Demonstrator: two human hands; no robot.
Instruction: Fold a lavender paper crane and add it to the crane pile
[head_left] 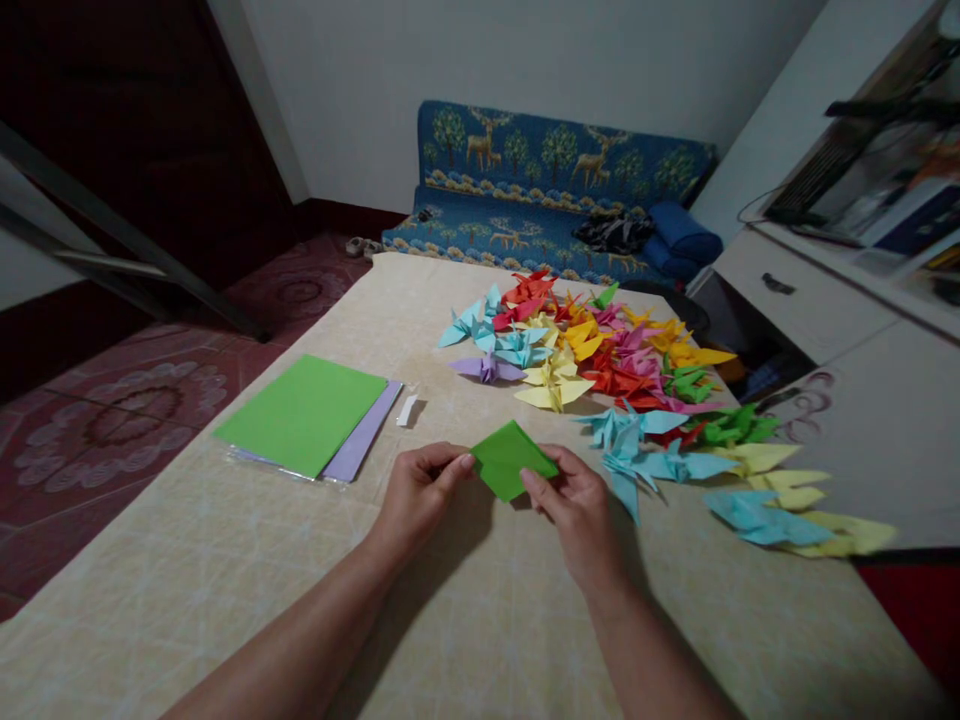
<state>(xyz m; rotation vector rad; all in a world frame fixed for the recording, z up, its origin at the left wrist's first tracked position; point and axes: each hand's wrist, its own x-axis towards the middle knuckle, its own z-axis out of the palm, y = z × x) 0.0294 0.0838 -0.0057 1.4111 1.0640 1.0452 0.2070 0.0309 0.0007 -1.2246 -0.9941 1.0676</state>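
Observation:
A small green folded paper square (507, 462), turned like a diamond, is held above the table between both hands. My left hand (421, 490) pinches its left corner between thumb and fingers. On the other side my right hand (576, 500) grips the right corner, its thumb lying on the front face and its fingers behind. To the left lies a stack of green paper sheets (307, 412) over purple sheets (363, 436) in a clear wrapper. A small white strip (407, 410) rests between that stack and my left hand.
Many folded paper cranes (585, 340) in several colours spread over the right side of the cloth-covered table (225, 590). Behind the table stands a blue patterned sofa (517, 215). A white cabinet (847, 400) is at the right, a metal ladder (150, 255) at the left.

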